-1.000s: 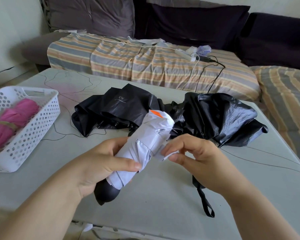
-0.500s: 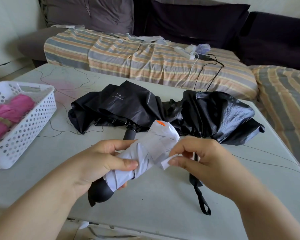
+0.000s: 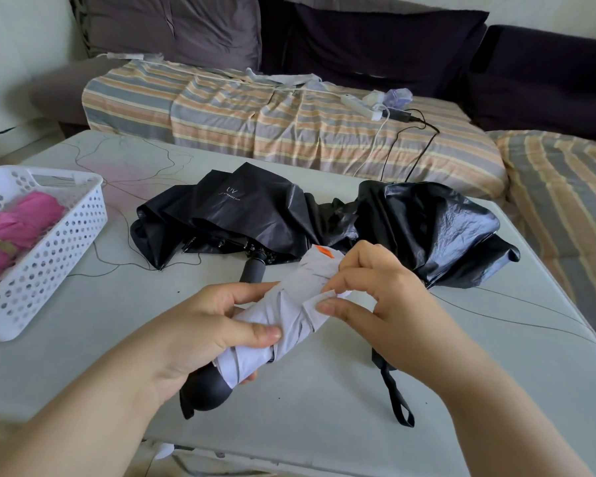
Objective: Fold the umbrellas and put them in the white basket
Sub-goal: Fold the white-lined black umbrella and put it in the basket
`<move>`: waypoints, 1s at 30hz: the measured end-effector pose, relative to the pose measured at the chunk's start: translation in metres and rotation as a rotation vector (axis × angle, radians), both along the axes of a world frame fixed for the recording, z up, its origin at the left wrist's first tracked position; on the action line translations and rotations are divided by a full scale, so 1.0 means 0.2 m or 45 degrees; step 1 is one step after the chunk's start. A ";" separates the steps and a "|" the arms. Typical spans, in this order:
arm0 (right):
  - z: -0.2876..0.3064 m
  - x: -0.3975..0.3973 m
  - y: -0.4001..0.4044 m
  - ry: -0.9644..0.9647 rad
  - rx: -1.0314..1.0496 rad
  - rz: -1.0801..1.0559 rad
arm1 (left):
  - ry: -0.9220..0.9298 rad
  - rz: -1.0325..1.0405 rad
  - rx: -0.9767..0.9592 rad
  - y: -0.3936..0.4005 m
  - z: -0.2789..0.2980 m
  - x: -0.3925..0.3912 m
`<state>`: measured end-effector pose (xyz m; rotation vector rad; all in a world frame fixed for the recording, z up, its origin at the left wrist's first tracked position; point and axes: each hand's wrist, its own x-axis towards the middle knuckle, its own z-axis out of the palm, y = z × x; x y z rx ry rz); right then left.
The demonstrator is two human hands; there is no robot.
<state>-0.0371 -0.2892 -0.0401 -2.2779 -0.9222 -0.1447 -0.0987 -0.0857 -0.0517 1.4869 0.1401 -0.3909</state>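
A rolled white umbrella [image 3: 291, 313] with a black handle lies slanted above the table's near half. My left hand [image 3: 207, 327] grips its lower half, thumb on top. My right hand [image 3: 375, 301] pinches the white closing strap near the upper end, where an orange tag shows. Behind them two crumpled black umbrellas lie on the table: one marked UV [image 3: 227, 211] at centre, another [image 3: 434, 228] to the right. The white basket [image 3: 54, 270] stands at the left edge with a folded pink umbrella [image 3: 18, 228] inside.
The grey table [image 3: 324, 425] has thin cracks across its top. A black wrist strap [image 3: 394, 397] trails toward the near edge. Behind the table is a striped couch [image 3: 289, 122] with dark cushions, a power strip [image 3: 360, 106] and cables.
Both hands have drawn the white umbrella lower and closer to me. My right hand has carried the strap further around the upper end of the roll.
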 end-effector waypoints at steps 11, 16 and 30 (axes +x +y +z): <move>-0.08 -0.01 0.18 1.049 0.797 -0.343 | -0.188 0.258 -0.112 -0.07 0.00 0.00; -0.05 -0.02 0.29 1.263 1.162 0.051 | -0.344 0.224 0.056 -0.11 -0.03 -0.03; -0.01 -0.01 0.69 1.203 1.197 -0.328 | -0.316 0.705 0.872 0.10 -0.04 -0.13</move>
